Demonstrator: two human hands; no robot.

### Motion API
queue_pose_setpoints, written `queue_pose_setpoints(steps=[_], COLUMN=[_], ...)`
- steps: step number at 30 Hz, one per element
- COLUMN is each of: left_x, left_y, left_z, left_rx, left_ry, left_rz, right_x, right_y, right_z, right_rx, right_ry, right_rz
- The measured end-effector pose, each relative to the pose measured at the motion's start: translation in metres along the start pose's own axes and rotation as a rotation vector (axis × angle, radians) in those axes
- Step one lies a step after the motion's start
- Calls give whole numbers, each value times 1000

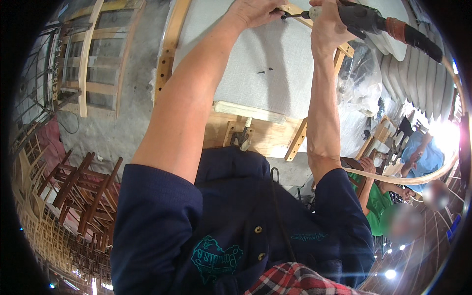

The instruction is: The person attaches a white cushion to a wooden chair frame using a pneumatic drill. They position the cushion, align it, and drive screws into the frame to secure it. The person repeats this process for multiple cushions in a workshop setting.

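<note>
At the top of the view my right hand (pixel 328 27) is wrapped around a black power screwdriver (pixel 361 18) with an orange collar and a black hose. The driver's tip points left, toward my left hand (pixel 256 12). The fingers of that hand are pinched together by the tip; what they hold is too small to make out. Beneath both hands lies a light grey fabric-covered panel (pixel 236 88). Two small dark screws (pixel 265 71) rest on it. Near my body a clamp (pixel 240 139) with a pale padded bar (pixel 250 112) sits against the panel's near edge.
Drilled wooden rails (pixel 164 64) flank the panel. A wooden pallet-like frame (pixel 96 61) stands at left, with brown chair frames (pixel 86 191) below it. Clear plastic wrap (pixel 361 73) and stacked grey panels (pixel 418 83) are on the right. Two people work at lower right.
</note>
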State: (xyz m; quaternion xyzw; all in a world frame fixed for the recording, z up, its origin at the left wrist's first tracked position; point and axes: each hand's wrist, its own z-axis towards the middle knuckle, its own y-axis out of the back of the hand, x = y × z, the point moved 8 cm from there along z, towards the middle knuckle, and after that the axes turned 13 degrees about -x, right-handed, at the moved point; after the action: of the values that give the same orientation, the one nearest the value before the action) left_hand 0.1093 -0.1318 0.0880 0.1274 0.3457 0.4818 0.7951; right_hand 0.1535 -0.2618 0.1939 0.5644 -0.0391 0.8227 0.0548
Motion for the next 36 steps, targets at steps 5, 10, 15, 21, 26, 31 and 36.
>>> queue_pose_setpoints(steps=[5,10,15,21,26,31,36], left_x=[-2,0,1,2,1,3,2], left_y=[2,2,-2,-1,-2,-5,-3], left_z=[3,-1,-3,-4,-2,-4,-3], left_rx=[-13,-22,-64,-69,-24,-37,-24], left_ry=[-21,-7,-17,-17,-13,-9,-6], left_rz=[-33,-27,-3,-24,-5,-25,4], right_x=[-14,-23,-10,-4,-5,-4,-7], right_y=[-3,-5,-1,-1,-2,-3,-2], right_z=[-4,-3,10,6,8,7,8], right_rx=[29,33,38,-7,22,-10,13], right_ry=[123,-15,63,88,184,123,56], right_rz=[41,83,25,57,77,116,54])
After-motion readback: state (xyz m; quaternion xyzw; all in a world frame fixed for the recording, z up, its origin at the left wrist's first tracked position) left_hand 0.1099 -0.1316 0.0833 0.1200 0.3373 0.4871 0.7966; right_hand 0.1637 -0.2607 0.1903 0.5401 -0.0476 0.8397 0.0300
